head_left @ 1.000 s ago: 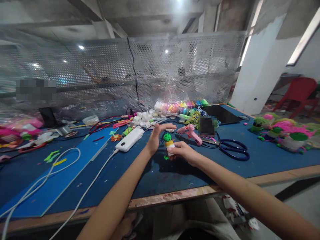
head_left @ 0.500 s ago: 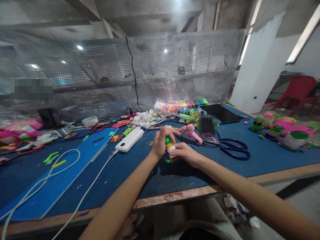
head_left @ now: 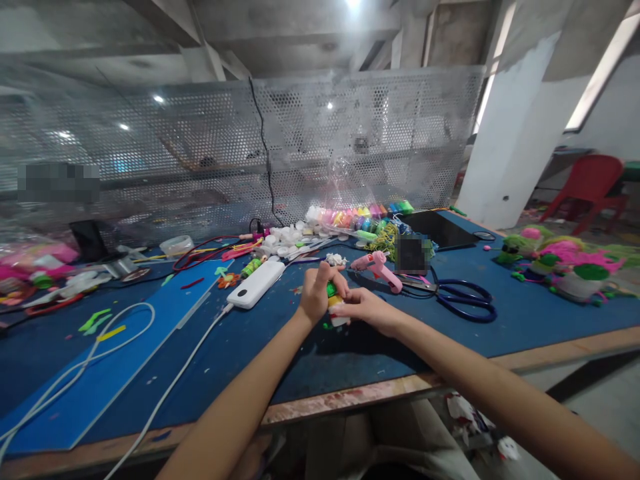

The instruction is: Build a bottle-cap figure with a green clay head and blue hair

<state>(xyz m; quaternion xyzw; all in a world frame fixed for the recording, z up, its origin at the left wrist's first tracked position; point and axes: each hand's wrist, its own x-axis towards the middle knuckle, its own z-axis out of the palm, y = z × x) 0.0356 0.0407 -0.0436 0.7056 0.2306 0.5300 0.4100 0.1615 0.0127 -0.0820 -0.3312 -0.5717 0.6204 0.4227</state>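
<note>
Both hands meet over the blue table mat near its front edge. My left hand [head_left: 318, 293] is wrapped round a small green, yellow and white figure [head_left: 336, 303], its thumb raised. From the right, my right hand [head_left: 367, 310] pinches the figure's white lower part between thumb and fingers. Small green bits show just below the figure; the fingers hide much of its shape. A pink glue gun [head_left: 379, 270] lies just beyond my right hand, with blue-handled scissors [head_left: 466, 300] to its right.
A white power bank [head_left: 257, 285] with a cable lies left of the hands, beside a blue board [head_left: 125, 373]. White caps [head_left: 287, 240] and packs of coloured clay [head_left: 360, 217] are at the back. Finished-looking yarn figures [head_left: 583, 280] stand at the right.
The fingers of my left hand, stretched out toward the glue gun before, are now curled in over the figure. The view has shifted slightly.
</note>
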